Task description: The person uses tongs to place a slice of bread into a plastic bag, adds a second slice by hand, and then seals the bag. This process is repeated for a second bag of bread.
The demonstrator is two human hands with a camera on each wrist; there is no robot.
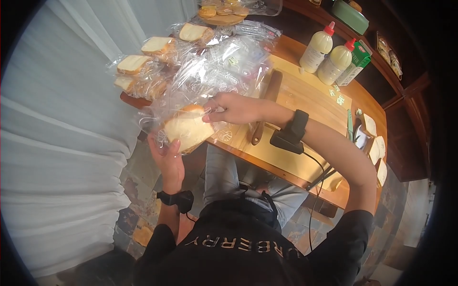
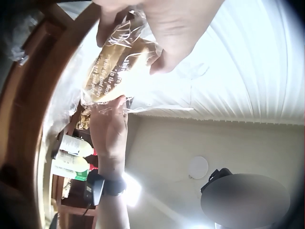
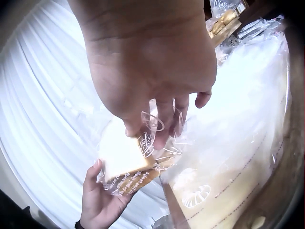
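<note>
Clear plastic bag [image 3: 147, 143] and bread [image 1: 188, 132] sit between my hands near the desk's [image 1: 369, 102] near edge: left hand [image 1: 169, 164] grips bread's near-left side, right hand [image 1: 236, 107] pinches plastic opposite.

Brown-crusted cream bread [image 1: 188, 129], white-printed clear bag [image 3: 147, 144]
I see white curtain [image 1: 62, 148] beside the brown table [image 1: 376, 107], green-and-white carton [image 1: 356, 62] on it.

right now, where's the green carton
In the head view, the green carton stands on the right, near the far edge of the table, beside two red-capped bottles.
</note>
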